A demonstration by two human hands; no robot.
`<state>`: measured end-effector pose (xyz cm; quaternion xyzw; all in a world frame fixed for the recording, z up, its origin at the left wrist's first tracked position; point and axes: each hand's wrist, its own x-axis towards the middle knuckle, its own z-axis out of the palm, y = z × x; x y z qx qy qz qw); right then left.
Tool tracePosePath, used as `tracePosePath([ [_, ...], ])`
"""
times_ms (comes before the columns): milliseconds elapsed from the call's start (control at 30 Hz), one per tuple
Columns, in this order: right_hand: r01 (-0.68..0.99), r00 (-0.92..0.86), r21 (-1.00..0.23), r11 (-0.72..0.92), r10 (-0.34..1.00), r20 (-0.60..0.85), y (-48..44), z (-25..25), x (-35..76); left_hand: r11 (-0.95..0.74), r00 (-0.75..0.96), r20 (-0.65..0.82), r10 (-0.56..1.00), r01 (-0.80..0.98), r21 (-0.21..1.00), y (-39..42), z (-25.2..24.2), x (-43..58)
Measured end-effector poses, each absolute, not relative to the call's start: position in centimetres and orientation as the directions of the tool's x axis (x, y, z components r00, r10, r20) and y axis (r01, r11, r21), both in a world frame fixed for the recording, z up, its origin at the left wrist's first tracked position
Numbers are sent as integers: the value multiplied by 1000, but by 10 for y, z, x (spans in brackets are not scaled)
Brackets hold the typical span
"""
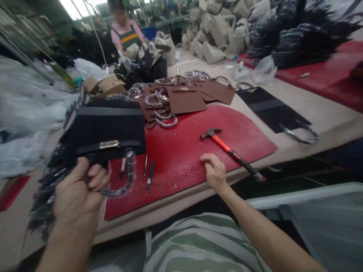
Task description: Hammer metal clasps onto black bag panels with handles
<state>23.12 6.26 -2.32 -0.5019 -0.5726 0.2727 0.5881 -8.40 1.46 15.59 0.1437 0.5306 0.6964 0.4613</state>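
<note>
At the left, my left hand [82, 181] grips the edge of a black bag panel [110, 122] that has a gold metal fitting [110, 144] and a plastic-wrapped handle [129, 173]. The panel is raised and tilted over a stack of similar black pieces [51, 196]. My right hand [214, 170] is by the front edge of a red mat [181, 147], fingers curled in, with nothing visible in them. Just beyond it lies a claw hammer [224, 145] with an orange and black handle. Near the held panel, a slim metal punch [145, 166] and a flat dark chisel-like tool [151, 175] rest on the mat.
Brown bag panels [187, 100] with wrapped handles are heaped behind the mat. Another black panel [272, 109] lies at the right. Beige bags [218, 34] and black stacks [297, 45] fill the back. A co-worker [127, 36] stands across the table.
</note>
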Motion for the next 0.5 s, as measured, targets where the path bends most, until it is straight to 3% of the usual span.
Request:
tracePosePath([
  [167,123,294,-962,245,916,271,54,-24,246,52,-404,-325,855,-557,829,4,101,20],
  [300,59,305,-987,152,939,163,37,-20,257,67,-435,-345,832,-538,840,-20,66,59],
  [500,-6,209,-986,-168,964,-166,-1,-7,258,276,-348,-571,743,-618,736,-52,27,90],
])
